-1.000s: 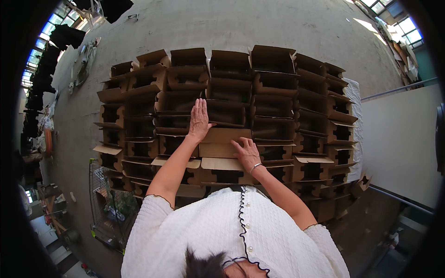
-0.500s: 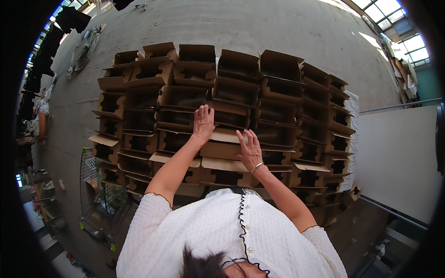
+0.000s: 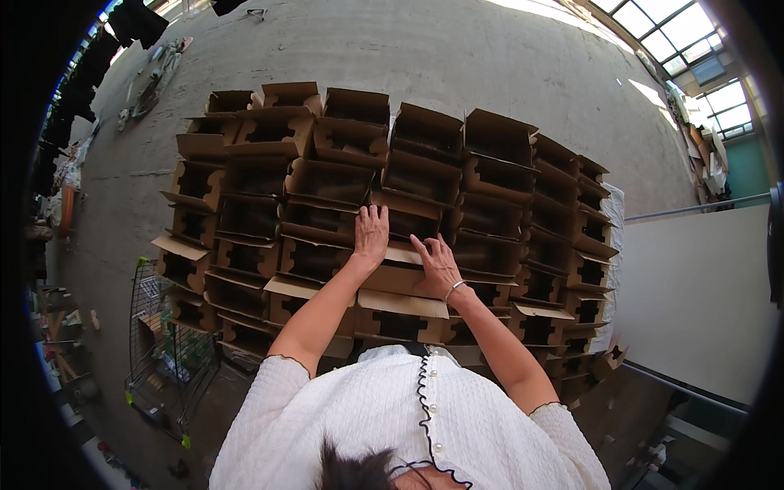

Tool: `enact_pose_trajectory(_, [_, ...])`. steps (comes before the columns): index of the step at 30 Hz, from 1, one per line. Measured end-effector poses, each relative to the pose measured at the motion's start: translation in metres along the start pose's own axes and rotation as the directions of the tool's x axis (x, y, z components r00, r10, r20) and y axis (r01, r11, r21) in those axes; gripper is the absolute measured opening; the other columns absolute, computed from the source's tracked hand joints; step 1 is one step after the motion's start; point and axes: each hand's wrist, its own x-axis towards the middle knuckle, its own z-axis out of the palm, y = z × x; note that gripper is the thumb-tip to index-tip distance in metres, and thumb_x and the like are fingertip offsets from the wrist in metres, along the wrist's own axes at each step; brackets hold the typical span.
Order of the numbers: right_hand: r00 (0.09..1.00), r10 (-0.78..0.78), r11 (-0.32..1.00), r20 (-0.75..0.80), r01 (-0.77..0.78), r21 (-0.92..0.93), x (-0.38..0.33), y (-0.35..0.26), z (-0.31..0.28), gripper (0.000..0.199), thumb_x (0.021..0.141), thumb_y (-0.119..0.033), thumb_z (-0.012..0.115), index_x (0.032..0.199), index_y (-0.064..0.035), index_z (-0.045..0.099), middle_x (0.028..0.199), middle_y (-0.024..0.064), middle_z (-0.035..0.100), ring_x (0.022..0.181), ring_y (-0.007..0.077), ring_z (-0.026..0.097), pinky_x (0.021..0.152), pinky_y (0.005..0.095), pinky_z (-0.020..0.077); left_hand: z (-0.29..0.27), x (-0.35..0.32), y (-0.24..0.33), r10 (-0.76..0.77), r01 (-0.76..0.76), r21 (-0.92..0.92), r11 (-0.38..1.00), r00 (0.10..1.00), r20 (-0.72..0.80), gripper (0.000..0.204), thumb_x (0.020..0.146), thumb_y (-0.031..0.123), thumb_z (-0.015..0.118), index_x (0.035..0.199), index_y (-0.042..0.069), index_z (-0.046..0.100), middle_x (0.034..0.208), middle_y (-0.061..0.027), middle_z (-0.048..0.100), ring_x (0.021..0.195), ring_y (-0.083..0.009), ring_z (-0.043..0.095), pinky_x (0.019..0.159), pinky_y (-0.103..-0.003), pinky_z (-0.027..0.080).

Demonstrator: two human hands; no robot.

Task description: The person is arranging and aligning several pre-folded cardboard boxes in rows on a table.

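Note:
Open brown cardboard boxes stand in close rows in front of me, their flaps raised or folded outward. Between my hands lies one box with a lighter, sunlit flap along its far side. My left hand rests at the left end of this box, fingers extended forward over the edge. At its right end is my right hand, fingers spread and thumb pointing inward beside the cardboard. A bracelet circles my right wrist. Neither hand visibly holds anything loose. The insides of most boxes are dark.
A wire cart with green corners stands left of the boxes. White sheeting shows along their right edge, beside a large pale panel. Beyond the boxes stretches a concrete floor. Clutter lines the left wall.
The view has shifted slightly, so the boxes appear a little lower. My left hand has moved a little nearer and to the right. My right hand stays by the same box.

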Motion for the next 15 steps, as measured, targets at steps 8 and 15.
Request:
enact_pose_trajectory(8, [0.991, 0.079, 0.97, -0.109, -0.052, 0.236, 0.005, -0.007, -0.015, 0.127, 0.055, -0.018, 0.095, 0.159, -0.0166, 0.021, 0.147, 0.02, 0.037, 0.128, 0.0424, 0.046, 0.109, 0.0446, 0.043, 0.027, -0.011, -0.012, 0.044, -0.042, 0.043, 0.998, 0.998, -0.041, 0.071, 0.082, 0.013, 0.07, 0.145, 0.003, 0.04, 0.129, -0.0185, 0.053, 0.13, -0.0398, 0.044, 0.104, -0.045, 0.044])
enact_pose_trajectory(15, [0.954, 0.232, 0.942, -0.189, -0.172, 0.288, 0.004, -0.011, -0.001, 0.134, 0.058, -0.02, 0.095, 0.16, -0.011, 0.009, 0.164, 0.0201, 0.015, 0.145, 0.0412, 0.032, 0.117, 0.0425, 0.0367, -0.027, 0.014, 0.001, 0.035, -0.039, 0.016, 0.999, 0.982, 0.187, 0.13, 0.071, 0.026, 0.087, 0.162, 0.015, -0.004, 0.153, -0.0207, 0.038, 0.136, -0.0417, 0.039, 0.104, -0.047, 0.044])
